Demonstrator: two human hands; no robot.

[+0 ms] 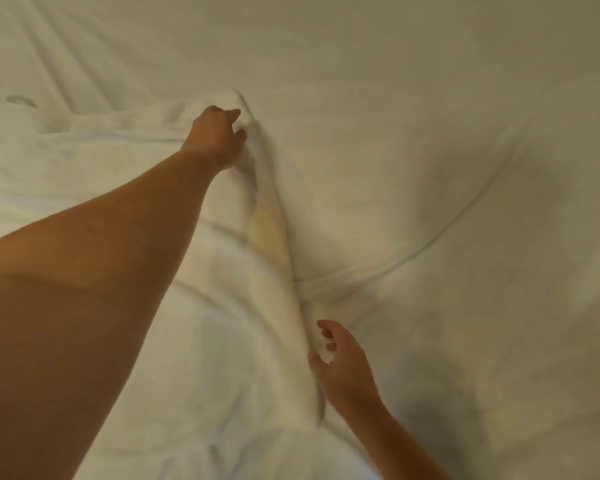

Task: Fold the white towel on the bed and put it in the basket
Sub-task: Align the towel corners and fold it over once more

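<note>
White towel lying rumpled on left part of bed, its right edge standing up in a ridge. Left hand pinching far end of that edge; right hand curling fingers around near end.

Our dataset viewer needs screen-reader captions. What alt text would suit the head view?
Seen from above, a left hand and a right hand grip one edge of a white towel lying rumpled on a white bed, the left hand farther away.
</note>
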